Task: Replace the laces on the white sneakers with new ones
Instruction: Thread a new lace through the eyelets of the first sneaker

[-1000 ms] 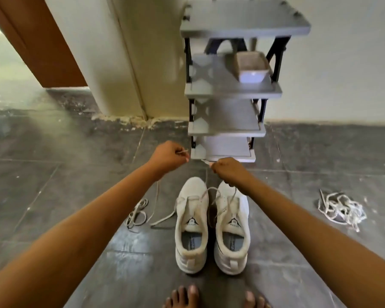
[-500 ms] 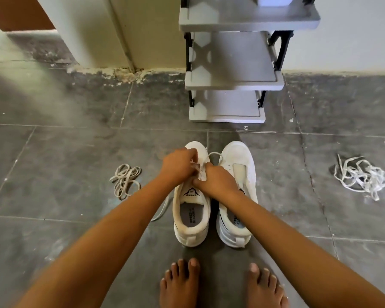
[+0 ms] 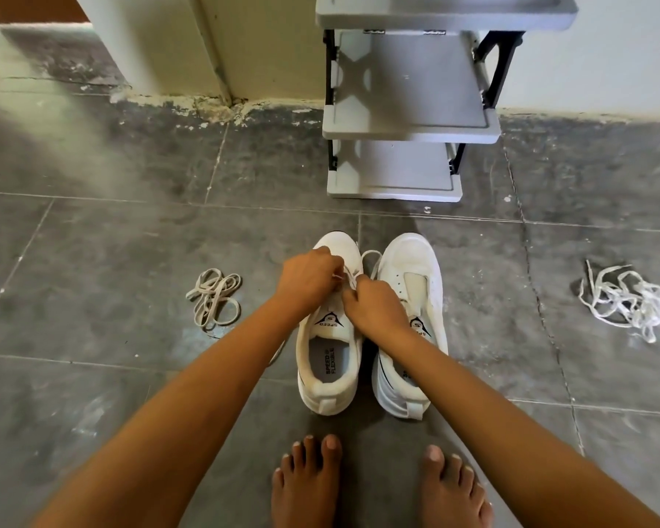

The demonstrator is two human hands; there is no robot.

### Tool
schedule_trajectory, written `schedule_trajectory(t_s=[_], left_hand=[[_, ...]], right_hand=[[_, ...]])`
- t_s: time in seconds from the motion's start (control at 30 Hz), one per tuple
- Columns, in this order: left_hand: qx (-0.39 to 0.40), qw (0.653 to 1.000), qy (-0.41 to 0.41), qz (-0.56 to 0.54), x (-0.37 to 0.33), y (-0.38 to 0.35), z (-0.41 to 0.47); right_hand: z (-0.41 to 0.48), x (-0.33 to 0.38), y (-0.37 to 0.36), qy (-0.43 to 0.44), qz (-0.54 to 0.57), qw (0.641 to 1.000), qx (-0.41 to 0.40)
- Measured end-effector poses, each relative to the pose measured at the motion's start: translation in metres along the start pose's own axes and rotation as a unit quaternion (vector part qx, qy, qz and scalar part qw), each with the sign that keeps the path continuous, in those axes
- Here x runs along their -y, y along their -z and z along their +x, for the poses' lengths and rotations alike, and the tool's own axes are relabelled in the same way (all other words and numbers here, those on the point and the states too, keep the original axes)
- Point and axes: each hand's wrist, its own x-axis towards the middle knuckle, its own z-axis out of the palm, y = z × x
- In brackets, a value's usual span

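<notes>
**Q:** Where do the sneakers stand?

**A:** Side by side on the gray tiled floor [image 3: 130,375], toes toward a gray shelf rack [image 3: 408,123] at the wall. The person's bare feet [image 3: 305,485] are just behind the heels.

**Q:** And the hands?

**A:** Both meet over the left sneaker [image 3: 329,362], near its eyelets. The left hand [image 3: 309,278] has its fingers curled and pinches a pale lace [image 3: 350,280]. The right hand [image 3: 374,306], close against it, pinches the same lace from the other side.

**Q:** The other shoe?

**A:** The right sneaker [image 3: 408,257] sits just beside, tongue exposed.

**Q:** Anything else down there?

**A:** A looped lace [image 3: 216,299] lies well to the left of the shoes, and a tangle of white laces [image 3: 625,299] well to the right.
</notes>
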Motion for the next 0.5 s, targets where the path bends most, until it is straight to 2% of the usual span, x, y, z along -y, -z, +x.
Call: schedule_trajectory(t_s=[0.07, 0.23, 0.5], left_hand=[[-0.006, 1.000, 0.001, -0.002, 0.001, 0.003, 0.001], [-0.036, 0.981, 0.110, -0.155, 0.012, 0.005, -0.003], [-0.058, 0.953, 0.171, -0.242, 0.022, 0.001, -0.009]], right_hand=[[0.001, 0.000, 0.000, -0.012, 0.002, 1.000, 0.001], [0.002, 0.001, -0.004, -0.037, -0.002, 0.999, -0.004], [0.003, 0.002, -0.005, -0.045, 0.008, 0.999, -0.004]])
